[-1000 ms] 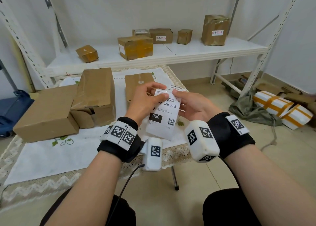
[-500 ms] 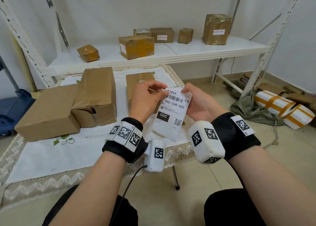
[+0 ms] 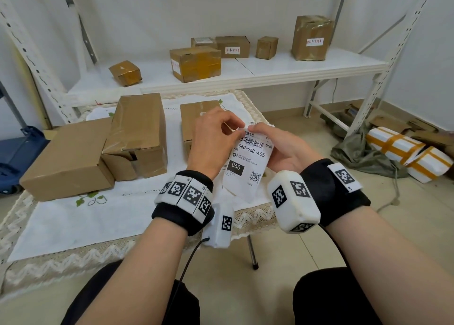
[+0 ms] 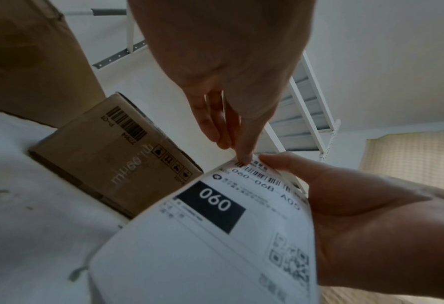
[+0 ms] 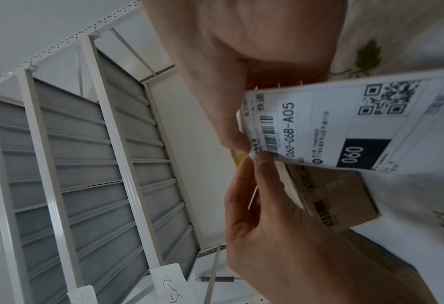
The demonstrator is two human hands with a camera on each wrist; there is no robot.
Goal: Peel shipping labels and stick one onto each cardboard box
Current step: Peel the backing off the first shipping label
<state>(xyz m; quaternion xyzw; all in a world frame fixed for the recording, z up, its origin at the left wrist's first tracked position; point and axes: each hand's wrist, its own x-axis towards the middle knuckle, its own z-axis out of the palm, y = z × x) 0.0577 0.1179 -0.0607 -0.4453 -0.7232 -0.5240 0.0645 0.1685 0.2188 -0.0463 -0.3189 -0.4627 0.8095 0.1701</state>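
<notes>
A white shipping label point(image 3: 248, 162) printed "060-06B-A05" hangs upright between my hands over the table's front right part. My left hand point(image 3: 237, 129) pinches its top left corner with thumb and finger, seen close in the left wrist view point(image 4: 242, 158). My right hand point(image 3: 255, 129) holds the label's top and right side, its thumb beside that same corner point(image 5: 237, 144). Three cardboard boxes stand on the table: a flat wide box point(image 3: 66, 157), a taped box point(image 3: 140, 133) and a small box point(image 3: 196, 113) just behind my left hand.
The table wears a white cloth point(image 3: 73, 221) with a lace edge. Behind it a white shelf point(image 3: 270, 66) carries several smaller boxes, some with labels. On the floor at the right lie taped white parcels point(image 3: 405, 152) and a green cloth point(image 3: 356, 152). A blue cart point(image 3: 17, 152) stands at left.
The label has tilted and shifted slightly right. My left fingers have slid to its top left corner and now meet my right thumb there.
</notes>
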